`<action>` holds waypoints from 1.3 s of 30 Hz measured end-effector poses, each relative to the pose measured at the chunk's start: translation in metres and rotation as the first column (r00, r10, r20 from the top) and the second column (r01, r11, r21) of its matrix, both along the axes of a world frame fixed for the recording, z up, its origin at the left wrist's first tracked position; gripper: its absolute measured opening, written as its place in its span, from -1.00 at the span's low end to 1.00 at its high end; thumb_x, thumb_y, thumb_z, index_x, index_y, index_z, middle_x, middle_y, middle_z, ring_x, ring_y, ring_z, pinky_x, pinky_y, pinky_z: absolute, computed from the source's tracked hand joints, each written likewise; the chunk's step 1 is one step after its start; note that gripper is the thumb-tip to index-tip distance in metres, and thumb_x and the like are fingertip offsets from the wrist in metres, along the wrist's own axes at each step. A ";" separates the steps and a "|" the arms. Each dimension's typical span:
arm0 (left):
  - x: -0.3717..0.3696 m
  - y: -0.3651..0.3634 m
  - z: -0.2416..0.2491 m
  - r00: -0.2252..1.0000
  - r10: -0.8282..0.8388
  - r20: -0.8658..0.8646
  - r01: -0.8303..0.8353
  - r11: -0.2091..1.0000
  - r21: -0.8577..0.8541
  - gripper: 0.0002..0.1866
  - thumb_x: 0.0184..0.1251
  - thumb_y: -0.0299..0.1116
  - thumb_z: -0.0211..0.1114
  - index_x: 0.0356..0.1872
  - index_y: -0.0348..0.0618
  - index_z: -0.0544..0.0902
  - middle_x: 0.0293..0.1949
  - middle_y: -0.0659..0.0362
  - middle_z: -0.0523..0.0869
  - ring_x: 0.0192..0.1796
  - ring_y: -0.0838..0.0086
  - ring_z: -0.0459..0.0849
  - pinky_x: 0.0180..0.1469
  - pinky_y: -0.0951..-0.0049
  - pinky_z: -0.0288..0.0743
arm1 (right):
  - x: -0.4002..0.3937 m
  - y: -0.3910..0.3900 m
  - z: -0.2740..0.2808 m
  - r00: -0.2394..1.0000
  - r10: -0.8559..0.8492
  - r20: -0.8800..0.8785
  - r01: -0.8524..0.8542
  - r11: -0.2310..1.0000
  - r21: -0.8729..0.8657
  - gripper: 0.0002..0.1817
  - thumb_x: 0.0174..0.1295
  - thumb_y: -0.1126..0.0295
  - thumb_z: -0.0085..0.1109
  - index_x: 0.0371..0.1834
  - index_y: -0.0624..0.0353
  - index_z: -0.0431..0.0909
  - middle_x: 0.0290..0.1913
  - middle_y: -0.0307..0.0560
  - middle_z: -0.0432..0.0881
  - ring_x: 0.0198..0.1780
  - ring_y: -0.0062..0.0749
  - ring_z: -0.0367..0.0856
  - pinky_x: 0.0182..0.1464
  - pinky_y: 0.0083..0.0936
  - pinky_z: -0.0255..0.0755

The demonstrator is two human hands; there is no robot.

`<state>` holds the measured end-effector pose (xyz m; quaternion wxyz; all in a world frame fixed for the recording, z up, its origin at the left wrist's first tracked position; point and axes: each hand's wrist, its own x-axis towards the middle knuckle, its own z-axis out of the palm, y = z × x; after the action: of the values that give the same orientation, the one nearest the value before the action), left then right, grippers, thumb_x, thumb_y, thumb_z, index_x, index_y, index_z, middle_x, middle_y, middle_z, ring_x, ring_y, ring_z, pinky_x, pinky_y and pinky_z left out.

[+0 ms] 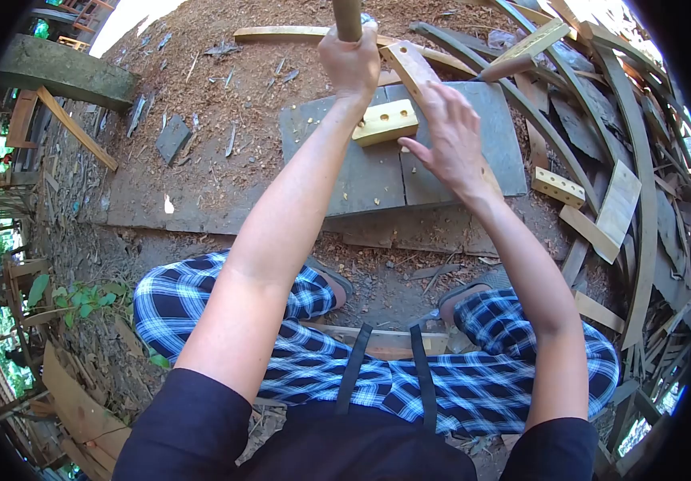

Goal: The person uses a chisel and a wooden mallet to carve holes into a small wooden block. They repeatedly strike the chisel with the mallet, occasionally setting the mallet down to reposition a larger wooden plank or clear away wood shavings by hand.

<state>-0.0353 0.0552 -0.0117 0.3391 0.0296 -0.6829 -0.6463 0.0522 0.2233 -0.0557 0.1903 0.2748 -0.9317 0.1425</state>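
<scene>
My left hand (350, 66) is closed around a thick round wooden handle (347, 19), raised over the far side of the work boards; the handle's upper end runs out of the top of the view. My right hand (451, 132) is spread, thumb stretched out to the left, its fingertips at the near part of a long wooden piece with holes (410, 67). Left of that thumb, a yellowish wooden block with holes (387, 127) rests on the dark grey boards (450, 180).
Curved wooden strips (642, 184) and offcuts pile up on the right, with another drilled block (558, 187) among them. A heavy beam (65, 72) lies at the far left. Wood chips (193, 104) cover the ground. My crossed legs (193, 297) are close in front.
</scene>
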 end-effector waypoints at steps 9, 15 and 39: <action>0.010 -0.009 0.006 0.997 0.070 -0.035 -0.066 0.991 0.113 -0.76 0.22 -0.43 0.34 -0.61 -0.16 0.51 -0.68 0.32 0.52 -0.60 0.67 0.47 -0.51 0.52 0.30 | 0.010 0.059 0.019 0.636 -0.122 0.762 0.415 0.887 -0.204 -0.14 0.09 0.18 0.40 0.44 0.20 0.22 0.14 0.01 0.53 0.12 -0.24 0.53 0.16 -0.30 0.40; 0.018 -0.008 0.012 0.999 0.053 -0.011 -0.052 0.994 0.096 -0.80 0.21 -0.44 0.33 -0.56 -0.22 0.55 -0.60 0.34 0.55 -0.50 0.67 0.46 -0.42 0.48 0.32 | -0.007 0.028 0.168 0.743 0.258 0.617 0.308 0.687 -0.659 -0.32 0.19 0.09 0.30 0.31 0.24 0.39 -0.02 0.03 0.64 -0.09 -0.43 0.65 -0.15 -0.40 0.52; 0.005 -0.017 -0.007 0.996 -0.057 0.065 0.053 0.996 0.065 -0.89 0.18 -0.50 0.28 -0.52 -0.18 0.59 -0.68 0.30 0.54 -0.67 0.65 0.48 -0.63 0.56 0.29 | 0.025 0.076 0.031 0.750 -0.372 0.547 0.382 0.919 0.101 -0.16 0.17 -0.01 0.28 0.50 -0.08 0.14 -0.03 0.27 0.68 -0.15 0.19 0.71 -0.06 -0.06 0.57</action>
<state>-0.0302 0.0385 -0.0189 0.2971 0.0431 -0.6735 -0.6755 0.0776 0.2998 -0.0246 -0.0616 0.0264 -0.9808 0.1829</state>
